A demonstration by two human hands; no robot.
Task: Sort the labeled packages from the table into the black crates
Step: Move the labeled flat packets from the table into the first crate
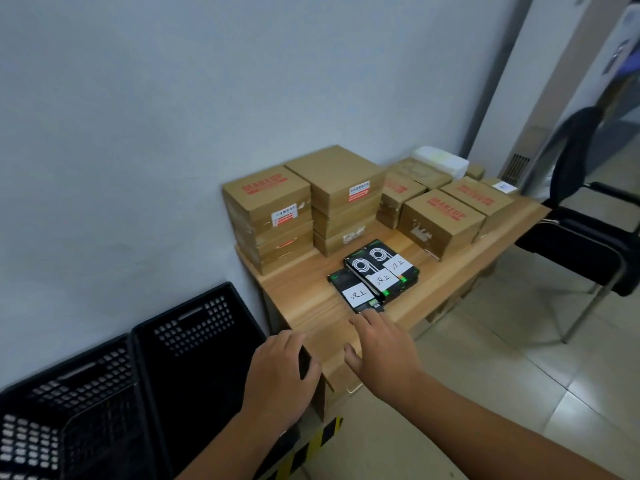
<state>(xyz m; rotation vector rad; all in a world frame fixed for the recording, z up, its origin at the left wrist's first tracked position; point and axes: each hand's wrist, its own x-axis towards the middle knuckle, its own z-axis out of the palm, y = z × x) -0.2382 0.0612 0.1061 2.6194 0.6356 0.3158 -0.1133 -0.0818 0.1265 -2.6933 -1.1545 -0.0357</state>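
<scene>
The right hand (381, 351) is hovering, fingers spread, near the labeled packages (375, 277) on the table (304, 303); the left hand (277, 372) is curling downward, its grip unclear.

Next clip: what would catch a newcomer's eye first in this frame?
The black packages with white handwritten labels stand out at the middle of the wooden table, in front of stacked brown cardboard boxes. The right hand, fingers straight, reaches toward the nearest package, while the left hand sits at the table's near corner. Two black crates stand on the floor to the left.
</scene>
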